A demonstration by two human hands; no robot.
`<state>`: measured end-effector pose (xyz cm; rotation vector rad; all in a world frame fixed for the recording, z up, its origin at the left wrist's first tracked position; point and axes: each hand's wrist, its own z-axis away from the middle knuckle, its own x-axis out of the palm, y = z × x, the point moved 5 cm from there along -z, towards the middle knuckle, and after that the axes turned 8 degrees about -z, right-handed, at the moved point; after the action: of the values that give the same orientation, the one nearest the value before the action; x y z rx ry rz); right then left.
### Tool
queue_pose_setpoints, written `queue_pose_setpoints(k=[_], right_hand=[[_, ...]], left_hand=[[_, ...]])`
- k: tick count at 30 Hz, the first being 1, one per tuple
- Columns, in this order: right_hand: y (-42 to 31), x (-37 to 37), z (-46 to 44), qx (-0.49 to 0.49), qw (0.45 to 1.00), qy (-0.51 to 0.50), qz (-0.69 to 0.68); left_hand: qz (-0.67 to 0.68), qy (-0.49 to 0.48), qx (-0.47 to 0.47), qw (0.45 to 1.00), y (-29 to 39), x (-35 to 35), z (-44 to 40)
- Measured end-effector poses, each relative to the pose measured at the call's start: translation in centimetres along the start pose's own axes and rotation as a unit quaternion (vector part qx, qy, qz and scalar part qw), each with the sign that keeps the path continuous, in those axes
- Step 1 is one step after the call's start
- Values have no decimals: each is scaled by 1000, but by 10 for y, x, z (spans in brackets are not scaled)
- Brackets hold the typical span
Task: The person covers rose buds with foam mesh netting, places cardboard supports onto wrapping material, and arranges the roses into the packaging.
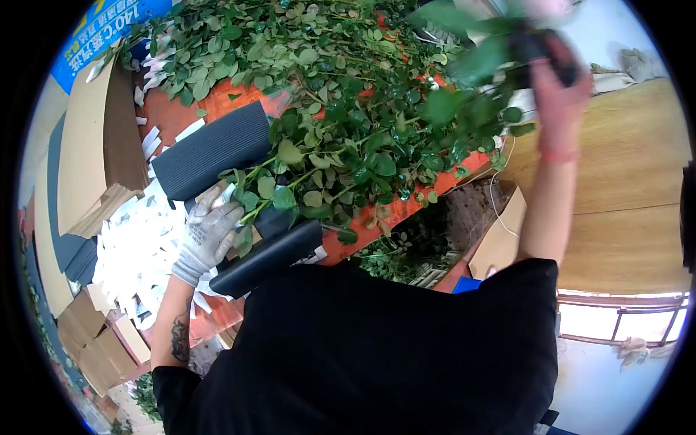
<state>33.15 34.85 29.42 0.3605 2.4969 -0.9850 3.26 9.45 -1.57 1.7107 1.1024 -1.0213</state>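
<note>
Green stems [302, 177] with glossy oval leaves [283, 199], gloved left hand [206, 232] closed on them, blurred right hand [560, 81], grip unclear

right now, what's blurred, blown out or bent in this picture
Head view: right hand and nearby leaves smeared, probably by motion; head view: gloved left hand fairly sharp; head view: white strips glare-bright; head view: fisheye bending, black corners.

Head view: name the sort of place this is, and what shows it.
Probably a flower-packing workroom: leafy stems heaped on a red table, loose white strips, and stacked cardboard.
</note>
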Motion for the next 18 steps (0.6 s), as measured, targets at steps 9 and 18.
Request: queue_pose_setpoints(k=[9,18], right_hand=[[36,-258,-140,-94,941,272,179],[-97,148,115,-475,757,-444,65]], left_hand=[[23,10,-26,999,3,-10,-4],[139,78,-26,987,-8,-11,-2]])
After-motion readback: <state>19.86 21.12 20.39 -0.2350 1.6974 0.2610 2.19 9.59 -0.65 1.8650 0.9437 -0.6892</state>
